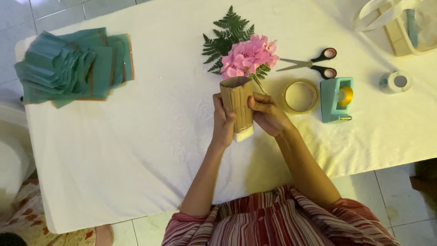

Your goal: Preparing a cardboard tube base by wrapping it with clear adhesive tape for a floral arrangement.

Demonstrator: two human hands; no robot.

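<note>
Two hands hold one brown paper wrap (237,105) in the middle of the white worktop (136,150). Closest to the person is a striped red top (277,218), and both bare arms reach out from it. The left hand (223,122) grips the left side of the wrap, with its fingers curled around it. The right hand (267,114) grips the right side, and its thumb lies across the front of the brown paper. So the wrap sits right between the two hands, touching both. A bit of white paper (243,133) peeks out at the bottom end of the wrap, just under the hands.

Out of the top end of the wrap, past the fingertips, comes a bunch of pink flowers (248,55). Green fern leaves (226,38) stick out behind the flowers, farther from the hands.

Just to the right of the right hand lies a round roll of clear tape (300,96). Next to that roll stands a light green tape holder (337,99). Scissors (314,64) with black and orange handles lie a little farther off, beyond the tape. A small white roll (396,82) lies well off to the right. A white bag (400,25) sits in the far right corner.

Well away from the left hand, at the far left, lies a messy pile of teal paper sheets (75,64).
</note>
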